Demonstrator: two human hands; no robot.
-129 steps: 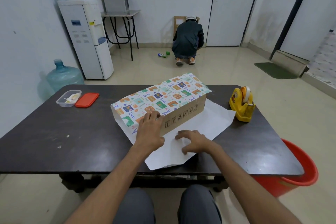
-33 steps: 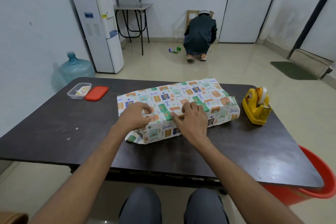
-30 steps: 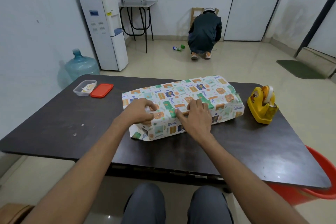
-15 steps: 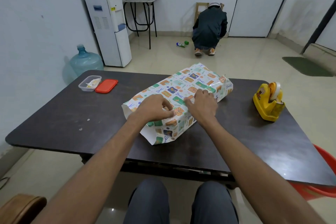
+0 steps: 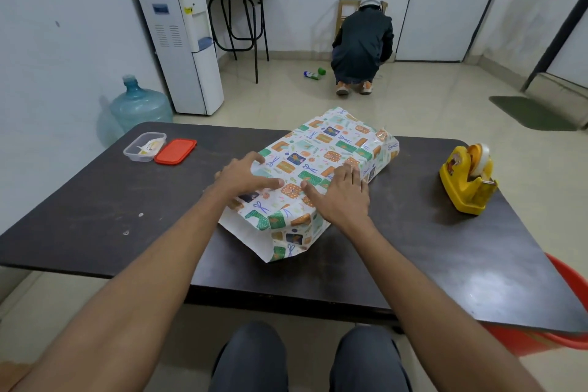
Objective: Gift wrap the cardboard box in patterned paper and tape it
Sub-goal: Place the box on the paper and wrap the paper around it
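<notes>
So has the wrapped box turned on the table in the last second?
Yes. The wrapped box has swung from roughly parallel with the table front edge to diagonal, its right end now farther from the tape dispenser.

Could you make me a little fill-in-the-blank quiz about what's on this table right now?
1. Both hands, left hand and right hand, press flat on the ____ parcel.
2. The tape holder at the table's right side is coloured ____.
3. Next to the clear plastic tub lies its ____ lid.
4. Under the table's right corner peeks a red ____.

Missing words: wrapped; yellow; red; bucket
</notes>
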